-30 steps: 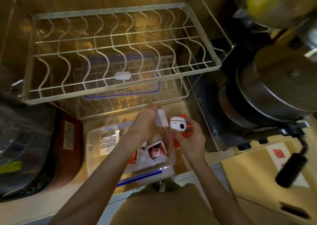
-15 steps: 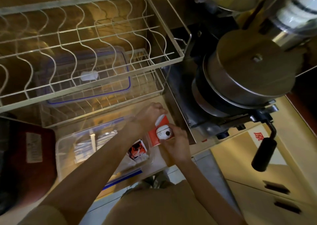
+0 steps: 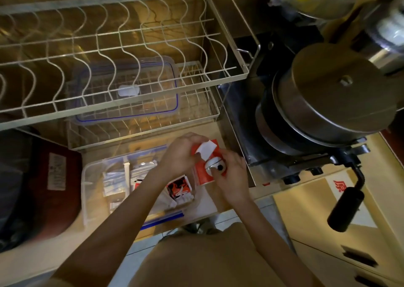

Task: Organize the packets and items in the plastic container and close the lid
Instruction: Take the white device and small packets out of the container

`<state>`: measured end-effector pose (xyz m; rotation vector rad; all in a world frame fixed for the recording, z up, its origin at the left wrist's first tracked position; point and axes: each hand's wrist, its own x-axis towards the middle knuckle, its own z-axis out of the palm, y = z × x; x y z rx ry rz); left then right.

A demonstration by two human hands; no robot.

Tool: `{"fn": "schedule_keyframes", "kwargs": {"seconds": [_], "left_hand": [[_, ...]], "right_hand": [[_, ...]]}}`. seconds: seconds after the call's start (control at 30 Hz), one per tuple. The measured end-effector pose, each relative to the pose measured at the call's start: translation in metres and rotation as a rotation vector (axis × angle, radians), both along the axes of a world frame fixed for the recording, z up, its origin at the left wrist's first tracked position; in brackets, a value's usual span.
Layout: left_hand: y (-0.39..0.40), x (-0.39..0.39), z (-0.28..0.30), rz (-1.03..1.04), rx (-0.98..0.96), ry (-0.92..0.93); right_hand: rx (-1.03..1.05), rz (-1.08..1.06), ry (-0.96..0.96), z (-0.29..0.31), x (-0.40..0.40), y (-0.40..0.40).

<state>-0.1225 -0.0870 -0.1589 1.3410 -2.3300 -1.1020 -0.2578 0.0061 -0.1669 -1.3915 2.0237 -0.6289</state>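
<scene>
Reached from lower left with left hand (image 3: 182, 153) gripping the orange box (image 3: 202, 173) at centre frame; right hand (image 3: 231, 177) clutched the white round item (image 3: 215, 165) against it. Sat just right of the open plastic container (image 3: 94, 190), lid (image 3: 126, 90) up in the rack (image 3: 153, 116). Since half a second before, hands pressed closer, white flap lifted higher.

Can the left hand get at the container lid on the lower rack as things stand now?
Probably not right away. The left hand grips the orange box, and the container lid lies on the lower rack under the upper wire rack, open only from the front.
</scene>
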Motion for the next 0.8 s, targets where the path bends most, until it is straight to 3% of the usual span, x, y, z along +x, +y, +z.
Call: {"fn": "schedule_keyframes", "kwargs": {"seconds": [0.13,0.27,0.43,0.63,0.8], "left_hand": [[0.010,0.036,0.012,0.199,0.152,0.082],[0.027,0.078,0.003,0.448,0.189,0.010],[0.060,0.110,-0.021,0.767,0.292,-0.108],[0.083,0.116,-0.043,0.746,0.307,-0.286],[0.083,0.112,-0.051,0.752,0.282,-0.384]], "right_hand": [[-0.058,0.023,-0.144,0.021,0.017,-0.004],[0.010,0.198,-0.334,0.020,0.041,-0.014],[0.152,0.524,-0.169,0.001,0.075,-0.025],[0.292,0.751,0.269,-0.033,0.094,-0.028],[0.287,0.813,0.485,-0.035,0.100,-0.023]]}}
